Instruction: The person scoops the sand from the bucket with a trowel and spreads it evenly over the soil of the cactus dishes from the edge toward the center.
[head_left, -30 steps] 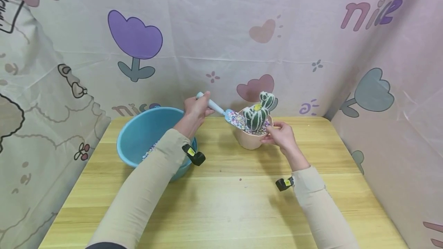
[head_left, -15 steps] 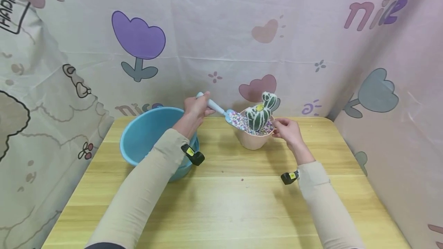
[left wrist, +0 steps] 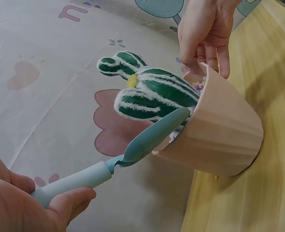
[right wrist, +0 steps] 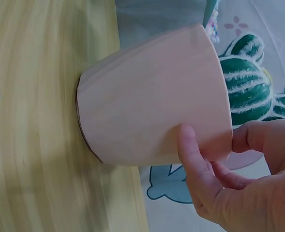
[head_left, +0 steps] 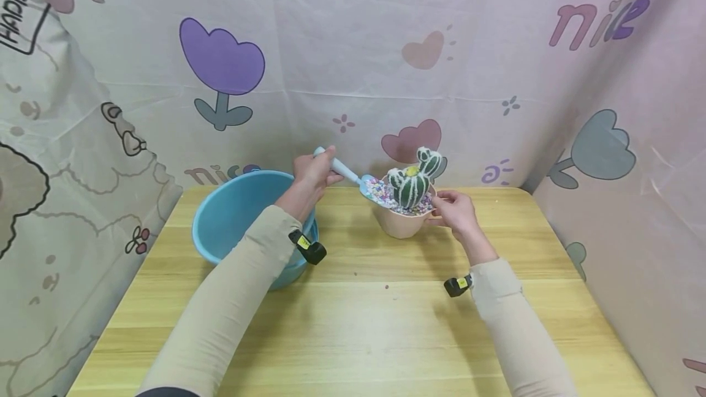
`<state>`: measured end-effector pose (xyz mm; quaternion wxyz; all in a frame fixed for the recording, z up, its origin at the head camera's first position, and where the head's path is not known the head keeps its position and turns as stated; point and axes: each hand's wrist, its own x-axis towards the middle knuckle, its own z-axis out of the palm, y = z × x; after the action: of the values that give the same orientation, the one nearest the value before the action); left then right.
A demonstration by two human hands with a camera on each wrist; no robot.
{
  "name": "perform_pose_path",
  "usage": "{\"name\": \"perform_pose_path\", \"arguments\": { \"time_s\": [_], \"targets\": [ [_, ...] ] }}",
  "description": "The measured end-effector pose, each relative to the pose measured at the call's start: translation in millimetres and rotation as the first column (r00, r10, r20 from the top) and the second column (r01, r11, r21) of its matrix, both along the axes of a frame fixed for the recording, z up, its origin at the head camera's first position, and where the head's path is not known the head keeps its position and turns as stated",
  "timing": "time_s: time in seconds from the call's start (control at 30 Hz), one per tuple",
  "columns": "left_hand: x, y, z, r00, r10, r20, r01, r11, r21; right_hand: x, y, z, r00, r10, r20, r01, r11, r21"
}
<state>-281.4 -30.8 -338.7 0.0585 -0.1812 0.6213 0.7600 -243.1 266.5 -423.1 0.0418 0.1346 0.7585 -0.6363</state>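
1. Pot (head_left: pixel 401 224): pale pink, on the bench (head_left: pixel 364 336), taken as landmark. Stands roughly upright, long axis near vertical, mouth up.
2. Scoop (head_left: pixel 346 171): light blue, left of the pot in head view. Long axis slants down toward the pot; handle end points up and away, blade tip points into the mouth at the left side. Left wrist view shows the tip at the rim, beside the cactus.
3. Left hand (head_left: pixel 312 171): left of the pot, slightly above rim level in the head view. Fingers curled round the scoop's handle.
4. Right hand (head_left: pixel 456 210): right side of the pot. Fingers pinch its rim; right wrist view has one fingertip against the outer wall, another at the rim.
5. Cactus (head_left: pixel 412 189): in the pot, green with white fuzzy stripes and a yellow spot. Long axis rises from the mouth; topmost lobe sits off to the right in head view.
6. Granules (head_left: pixel 377 190): small, multicoloured, heaped on the scoop's blade, also lying in the pot round the cactus.
7. Basin (head_left: pixel 237 201): blue, left of the pot and well apart; left forearm partly hides it.
8. Cloth (head_left: pixel 331 29): printed with flowers, hangs behind the pot.
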Motion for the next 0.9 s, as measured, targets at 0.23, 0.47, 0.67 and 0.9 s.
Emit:
{"name": "perform_pose_path", "arguments": {
  "time_s": [0.23, 0.47, 0.67, 0.9],
  "targets": [
    [-0.4, 1.1, 2.0, 1.000, 0.007, 0.003, -0.007, 1.000, 0.011, 5.0, -5.1, -0.5, 0.999, -0.026, -0.025, 0.026, 0.999, -0.019],
    [0.7, 1.5, 1.5, 1.000, 0.003, 0.003, -0.003, 1.000, 0.004, 7.8, -8.3, 3.1, 1.000, -0.027, -0.010, 0.027, 1.000, -0.009],
    [1.6, 0.9, 1.2, 1.000, 0.001, -0.003, -0.001, 1.000, 0.008, 0.7, -2.9, 4.8, 1.000, 0.002, -0.020, -0.001, 0.999, 0.036],
    [1.0, 0.2, 1.4, 1.000, -0.001, 0.006, 0.001, 1.000, -0.006, -9.7, 1.6, 5.3, 1.000, 0.007, -0.007, -0.006, 0.997, 0.082]
  ]
}}
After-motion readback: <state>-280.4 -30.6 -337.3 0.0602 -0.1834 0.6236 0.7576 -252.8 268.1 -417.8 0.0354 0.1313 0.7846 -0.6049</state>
